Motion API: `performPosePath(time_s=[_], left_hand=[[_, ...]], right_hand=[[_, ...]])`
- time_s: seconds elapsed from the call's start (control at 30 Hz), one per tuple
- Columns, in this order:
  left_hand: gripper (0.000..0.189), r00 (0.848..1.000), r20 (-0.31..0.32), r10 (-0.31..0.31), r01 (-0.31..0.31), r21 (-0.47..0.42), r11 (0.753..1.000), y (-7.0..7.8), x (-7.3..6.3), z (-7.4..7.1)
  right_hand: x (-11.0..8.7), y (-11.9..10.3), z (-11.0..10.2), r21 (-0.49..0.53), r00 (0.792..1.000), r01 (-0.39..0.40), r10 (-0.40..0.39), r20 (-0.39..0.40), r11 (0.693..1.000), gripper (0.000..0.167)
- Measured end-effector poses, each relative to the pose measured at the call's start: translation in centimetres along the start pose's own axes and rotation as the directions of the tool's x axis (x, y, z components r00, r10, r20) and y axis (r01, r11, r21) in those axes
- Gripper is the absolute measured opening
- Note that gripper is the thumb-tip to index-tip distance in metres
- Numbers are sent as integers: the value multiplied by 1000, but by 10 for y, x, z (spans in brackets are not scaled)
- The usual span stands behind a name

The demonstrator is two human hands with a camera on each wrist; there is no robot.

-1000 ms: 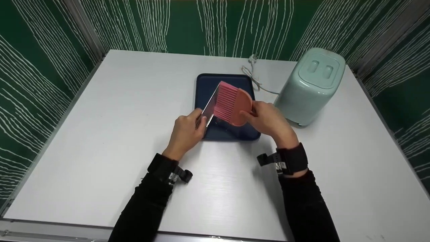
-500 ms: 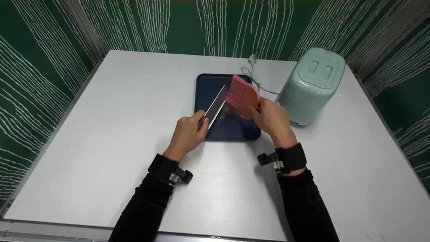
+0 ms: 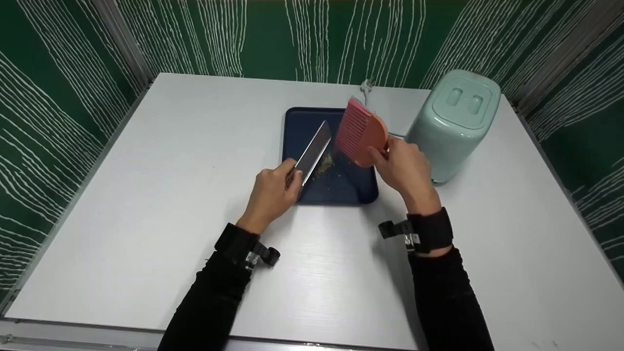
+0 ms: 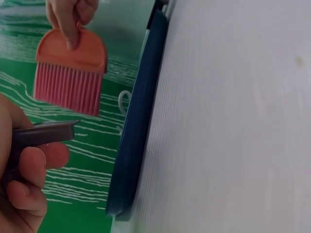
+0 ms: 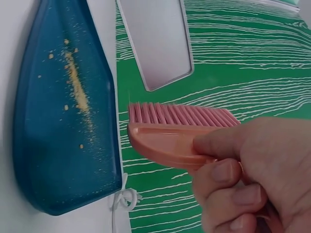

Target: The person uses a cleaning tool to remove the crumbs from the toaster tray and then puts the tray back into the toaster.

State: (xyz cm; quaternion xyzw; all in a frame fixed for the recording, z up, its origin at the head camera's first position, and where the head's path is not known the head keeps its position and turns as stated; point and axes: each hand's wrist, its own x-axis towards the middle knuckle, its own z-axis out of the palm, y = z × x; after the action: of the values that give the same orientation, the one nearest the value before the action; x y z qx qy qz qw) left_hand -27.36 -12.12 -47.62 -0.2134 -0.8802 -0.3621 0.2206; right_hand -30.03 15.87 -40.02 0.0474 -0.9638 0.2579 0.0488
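Observation:
My left hand (image 3: 273,192) grips the near end of a thin metal crumb tray (image 3: 314,150), which is tilted on edge above a dark blue tray (image 3: 301,122). In the right wrist view, the face of the crumb tray (image 5: 158,43) looks smooth, with a narrow raised rim. Yellowish crumbs (image 3: 325,165) lie in a streak on the blue tray. With thumb and fingers, my right hand (image 3: 405,168) holds an orange brush (image 3: 373,141) with pink bristles. The brush is raised over the blue tray's right side, apart from the crumb tray.
A mint-green toaster (image 3: 453,122) stands to the right, close to my right hand. Behind the blue tray, its white cord and plug (image 3: 366,87) lie on the white table (image 3: 209,146). Green walls with white streaks enclose the back and sides.
The brush has moved away from the crumb tray, to the right and slightly back. The crumb tray has turned more on edge, and crumbs on the blue tray have come into view.

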Motion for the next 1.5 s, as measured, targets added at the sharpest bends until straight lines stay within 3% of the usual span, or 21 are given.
performPosePath(time_s=[0.23,0.37,0.5,0.8,1.07,1.5], left_hand=[[16,1000,-13,-21,20,-52,998,-2,0,0],[16,999,-20,-44,42,-83,996,-2,1,0],[15,998,-29,-61,58,-107,993,-3,1,1],[17,994,-59,-90,81,-151,985,-2,3,-1],[17,990,-69,-123,107,-197,974,-3,3,-2],[17,983,-36,-181,164,-288,944,-1,2,-4]], right_hand=[[-5,2,-14,100,1000,30,-29,-11,995,45],[-7,9,-23,207,999,46,-49,9,977,43],[-9,18,-28,241,999,48,-53,14,969,42],[-21,44,-27,222,999,4,-11,31,975,42],[-45,65,-26,184,996,-44,28,90,982,43],[-84,92,-27,145,963,-164,126,240,976,50]])
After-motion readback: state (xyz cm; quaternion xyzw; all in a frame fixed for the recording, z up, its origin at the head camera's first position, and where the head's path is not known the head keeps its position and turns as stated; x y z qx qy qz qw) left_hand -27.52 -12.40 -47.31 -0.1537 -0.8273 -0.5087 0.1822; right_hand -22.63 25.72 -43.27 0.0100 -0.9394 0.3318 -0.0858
